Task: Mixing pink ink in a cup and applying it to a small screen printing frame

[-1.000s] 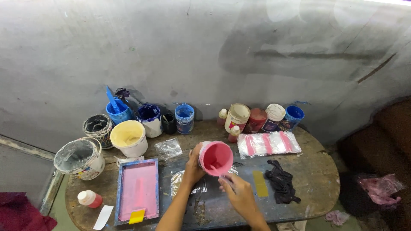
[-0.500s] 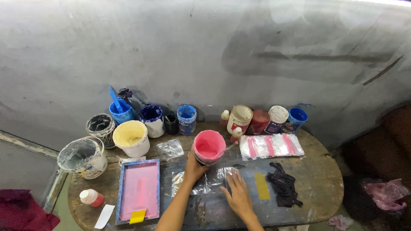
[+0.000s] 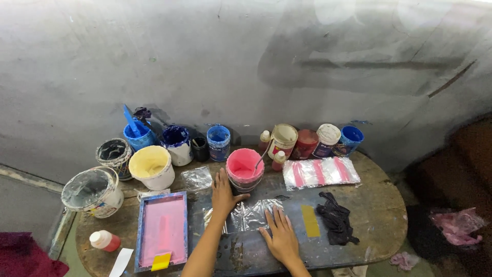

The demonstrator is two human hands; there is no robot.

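Left hand [image 3: 224,194] open, touching pink paint tub [image 3: 245,168], right hand [image 3: 280,237] flat on clear plastic sheet [image 3: 247,215]

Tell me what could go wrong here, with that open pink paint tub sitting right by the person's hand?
The pink tub stands open with a tool leaning in it, right beside the left hand; a nudge might tip it and spill paint. The right hand presses on a clear plastic sheet, which could slide or crease. The black cloth lies close by and may pick up stray paint.
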